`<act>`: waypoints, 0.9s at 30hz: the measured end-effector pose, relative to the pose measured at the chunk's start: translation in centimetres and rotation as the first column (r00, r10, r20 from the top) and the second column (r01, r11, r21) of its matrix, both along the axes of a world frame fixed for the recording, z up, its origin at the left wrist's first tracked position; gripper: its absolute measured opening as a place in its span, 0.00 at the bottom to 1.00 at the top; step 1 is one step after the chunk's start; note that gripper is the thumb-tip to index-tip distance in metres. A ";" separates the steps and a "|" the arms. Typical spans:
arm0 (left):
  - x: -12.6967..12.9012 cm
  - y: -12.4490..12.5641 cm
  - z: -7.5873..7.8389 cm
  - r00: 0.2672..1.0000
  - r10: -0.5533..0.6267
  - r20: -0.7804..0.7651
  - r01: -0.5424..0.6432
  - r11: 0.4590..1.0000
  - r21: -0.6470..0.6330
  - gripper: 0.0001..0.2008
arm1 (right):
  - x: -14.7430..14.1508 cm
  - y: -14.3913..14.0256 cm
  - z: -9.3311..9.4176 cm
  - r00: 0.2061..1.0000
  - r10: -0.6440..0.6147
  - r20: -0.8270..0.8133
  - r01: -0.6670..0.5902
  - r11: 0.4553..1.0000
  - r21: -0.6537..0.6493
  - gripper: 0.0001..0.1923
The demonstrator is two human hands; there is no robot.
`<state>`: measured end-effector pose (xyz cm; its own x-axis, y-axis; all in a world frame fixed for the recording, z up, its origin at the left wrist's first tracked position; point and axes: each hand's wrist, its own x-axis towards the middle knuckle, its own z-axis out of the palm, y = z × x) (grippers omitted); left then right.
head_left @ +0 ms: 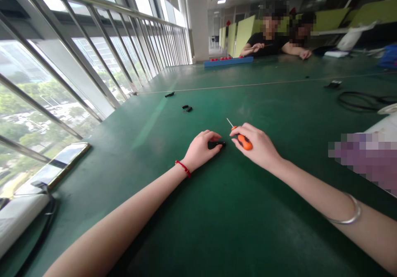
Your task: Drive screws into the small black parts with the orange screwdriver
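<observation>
My left hand point(201, 148) rests on the green table point(217, 219), its fingers curled over a small black part point(218, 144) that it holds against the surface. My right hand point(257, 146) grips an orange-handled screwdriver point(244, 141). The thin metal shaft of the screwdriver points up and to the left, away from me. The two hands lie close together, a few centimetres apart. A red string circles my left wrist and a silver bangle my right forearm.
More small black parts point(187, 108) and another black piece point(169, 94) lie farther out. A phone point(58, 163) lies at the left edge by the window railing. A black cable point(362, 101) coils at right. Two people sit at the far end near a blue tray point(228, 61).
</observation>
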<state>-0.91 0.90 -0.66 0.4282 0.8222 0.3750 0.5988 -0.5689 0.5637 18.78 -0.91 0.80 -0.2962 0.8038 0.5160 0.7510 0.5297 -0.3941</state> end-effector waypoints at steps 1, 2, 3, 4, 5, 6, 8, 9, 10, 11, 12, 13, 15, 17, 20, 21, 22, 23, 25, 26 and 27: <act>0.0 0.0 0.1 1.000 0.005 -0.013 -0.005 1.000 0.003 0.08 | 0.0 0.0 -0.8 1.000 -0.012 0.023 0.012 1.000 -0.011 0.08; 0.1 0.0 0.1 1.000 0.007 -0.026 -0.007 1.000 0.005 0.07 | 0.0 0.1 -1.4 1.000 -0.010 0.017 0.011 0.999 -0.032 0.08; 0.1 0.0 0.2 0.999 0.009 -0.038 -0.009 1.000 0.008 0.07 | 0.0 0.1 -1.8 1.000 -0.006 -0.002 0.006 0.999 -0.054 0.08; 0.1 0.0 0.2 0.999 0.012 -0.048 -0.011 1.000 0.010 0.06 | -0.1 0.2 -2.1 1.000 -0.001 -0.019 0.000 0.998 -0.070 0.08; 0.2 0.0 0.3 0.998 0.017 -0.057 -0.017 1.000 0.015 0.06 | -0.2 0.3 -2.2 0.999 0.008 -0.037 -0.011 0.996 -0.084 0.08; 0.2 0.0 0.3 0.998 0.027 -0.064 -0.026 0.999 0.021 0.06 | -0.4 0.4 -2.3 0.999 0.016 -0.050 -0.020 0.995 -0.093 0.08; 0.3 -0.1 0.3 0.995 0.053 -0.084 -0.049 0.998 0.046 0.06 | -0.6 0.5 -2.3 0.998 0.025 -0.060 -0.031 0.995 -0.100 0.07; 0.3 -0.2 0.3 0.993 0.065 -0.097 -0.059 0.996 0.063 0.06 | -0.7 0.5 -2.3 0.998 0.028 -0.061 -0.034 0.994 -0.101 0.07; 0.4 -0.3 0.4 0.991 0.074 -0.111 -0.065 0.995 0.079 0.06 | -0.7 0.4 -2.3 0.998 0.029 -0.061 -0.035 0.994 -0.101 0.08; 0.4 -0.3 0.4 0.989 0.081 -0.125 -0.069 0.993 0.096 0.06 | -0.8 0.4 -2.4 0.998 0.028 -0.058 -0.034 0.994 -0.100 0.08; 0.5 -0.4 0.4 0.987 0.086 -0.139 -0.070 0.991 0.112 0.06 | -0.8 0.4 -2.4 0.998 0.029 -0.054 -0.034 0.994 -0.099 0.08; 0.5 -0.5 0.4 0.984 0.091 -0.152 -0.072 0.989 0.131 0.06 | -0.7 0.4 -2.5 0.998 0.031 -0.050 -0.036 0.994 -0.099 0.09; 0.5 -0.6 0.4 0.978 0.105 -0.182 -0.073 0.982 0.175 0.06 | -0.7 0.4 -2.5 0.998 0.033 -0.048 -0.038 0.994 -0.100 0.10; 0.6 -0.7 0.4 0.968 0.122 -0.220 -0.071 0.972 0.224 0.06 | -0.6 0.4 -2.5 0.998 0.036 -0.050 -0.041 0.994 -0.100 0.10; 0.7 -0.8 0.4 0.953 0.142 -0.269 -0.064 0.958 0.279 0.06 | -0.6 0.3 -2.4 0.998 0.044 -0.048 -0.049 0.994 -0.102 0.10; 0.7 -0.8 0.4 0.950 0.144 -0.278 -0.059 0.955 0.291 0.06 | -0.7 0.3 -2.3 0.998 0.046 -0.044 -0.050 0.993 -0.103 0.10; 0.7 -0.8 0.4 0.948 0.142 -0.285 -0.053 0.953 0.300 0.06 | -0.7 0.2 -2.3 0.998 0.047 -0.037 -0.051 0.993 -0.104 0.10; 0.7 -0.8 0.3 0.947 0.135 -0.291 -0.042 0.951 0.306 0.06 | -0.7 0.1 -2.2 0.998 0.047 -0.028 -0.050 0.993 -0.105 0.10; 0.7 -0.8 0.3 0.944 0.115 -0.308 -0.014 0.949 0.314 0.06 | -0.7 0.0 -2.1 0.999 0.047 -0.008 -0.048 0.993 -0.108 0.10; 0.7 -0.7 0.3 0.943 0.108 -0.315 -0.003 0.949 0.316 0.06 | -0.7 0.0 -2.1 0.999 0.047 0.003 -0.046 0.993 -0.108 0.10; 0.7 -0.7 0.3 0.941 0.102 -0.323 0.005 0.949 0.316 0.06 | -0.7 0.0 -2.1 0.999 0.047 0.015 -0.045 0.993 -0.107 0.10</act>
<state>-0.26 0.21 -0.37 0.5339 0.7120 0.4561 0.7514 -0.6469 0.1300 18.03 -0.91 -1.26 -0.3424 0.8392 0.4225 0.7338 0.5197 -0.4375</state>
